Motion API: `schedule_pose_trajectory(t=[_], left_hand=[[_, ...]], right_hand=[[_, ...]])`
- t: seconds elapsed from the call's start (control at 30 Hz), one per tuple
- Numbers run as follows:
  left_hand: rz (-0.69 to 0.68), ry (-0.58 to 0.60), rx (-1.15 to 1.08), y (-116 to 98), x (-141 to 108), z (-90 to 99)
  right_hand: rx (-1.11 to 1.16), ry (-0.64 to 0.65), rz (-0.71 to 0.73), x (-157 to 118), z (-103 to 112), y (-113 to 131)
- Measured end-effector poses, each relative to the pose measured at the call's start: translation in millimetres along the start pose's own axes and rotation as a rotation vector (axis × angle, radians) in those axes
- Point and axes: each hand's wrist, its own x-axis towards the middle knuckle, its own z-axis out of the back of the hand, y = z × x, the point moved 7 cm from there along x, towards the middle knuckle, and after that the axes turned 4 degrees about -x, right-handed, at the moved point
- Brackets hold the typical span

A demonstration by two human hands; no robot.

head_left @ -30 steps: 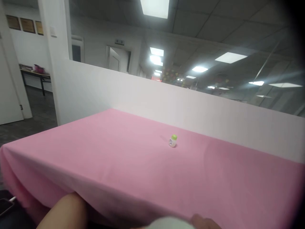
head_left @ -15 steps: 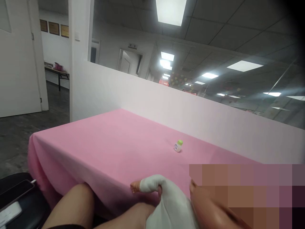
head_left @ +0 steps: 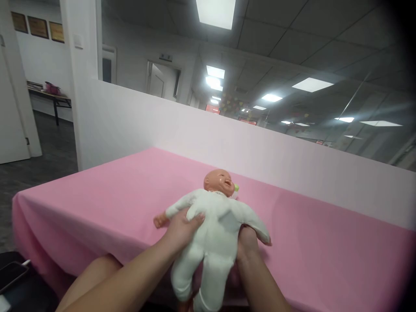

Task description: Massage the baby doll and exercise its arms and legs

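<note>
A baby doll [head_left: 216,221] with a white cloth body and a bare plastic head is held up in front of me, face up, head toward the wall. My left hand [head_left: 185,227] grips its side under the arm, thumb over the chest. On the other side my right hand [head_left: 247,242] holds the doll beneath its other arm; most of those fingers are hidden behind the body. Just past the doll's head, the green cap of a small bottle [head_left: 237,187] peeks out, the rest mostly covered.
A pink cloth [head_left: 107,190] covers the table, which meets a low white wall [head_left: 182,125] with glass above. At lower left, a phone [head_left: 13,275] lies on a black surface. A doorway stands at far left.
The doll has come from the lower right edge to the middle, over the table's near part. Both my hands now show on it. My view has turned slightly right.
</note>
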Motion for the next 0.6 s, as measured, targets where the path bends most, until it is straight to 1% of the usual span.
schedule_pose_trajectory(t=[0.03,0.07,0.1,0.13,0.17,0.2,0.23,0.27,0.37,0.5,0.6], left_hand=[[-0.014,-0.054,-0.017,1,8,8.6],[-0.013,-0.099,-0.040,4,15,15.8],[-0.002,-0.112,-0.046,7,23,20.0],[0.017,-0.124,-0.042,11,31,23.6],[0.044,-0.134,-0.031,15,38,26.7],[0.074,-0.143,-0.011,20,46,29.5],[0.098,-0.151,0.013,25,53,32.2],[0.113,-0.160,0.039,29,60,34.8],[0.121,-0.212,0.127,39,78,43.0],[0.126,-0.267,0.228,52,99,49.4],[0.170,-0.298,0.321,57,109,54.7]], right_hand=[[0.210,-0.142,-0.107,-2,6,-11],[0.496,-0.300,-0.247,-6,10,-28],[0.811,-0.453,-0.394,-11,8,-47],[1.103,-0.576,-0.533,-16,1,-64],[1.328,-0.666,-0.652,-19,-8,-78],[1.460,-0.724,-0.749,-20,-15,-88],[1.523,-0.761,-0.826,-20,-20,-97],[1.539,-0.777,-0.888,-18,-22,-104],[1.481,-0.768,-1.022,-10,-25,-120],[1.338,-0.780,-1.114,-4,-25,-139],[1.208,-0.709,-1.166,-10,-26,-153]])
